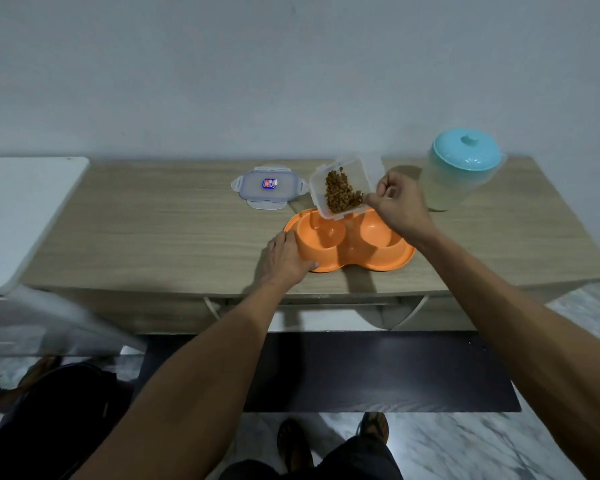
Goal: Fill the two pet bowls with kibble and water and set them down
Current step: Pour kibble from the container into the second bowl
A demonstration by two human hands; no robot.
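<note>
An orange double pet bowl (352, 252) sits on the wooden table (153, 237), both wells bare. My left hand (286, 258) grips the bowl's left rim. My right hand (400, 206) holds a clear plastic container (340, 188) of brown kibble, tilted down over the left well with the kibble slid toward its lower edge. The container's lid (269, 185), clear with blue seal and side clips, lies flat on the table behind the bowl to the left. A clear water pitcher with a turquoise lid (461, 168) stands at the back right.
A white surface (18, 216) adjoins the table on the left. A dark mat (378, 368) lies on the marbled floor below the table. A dark bag (56, 420) sits at lower left. My feet in sandals show at the bottom.
</note>
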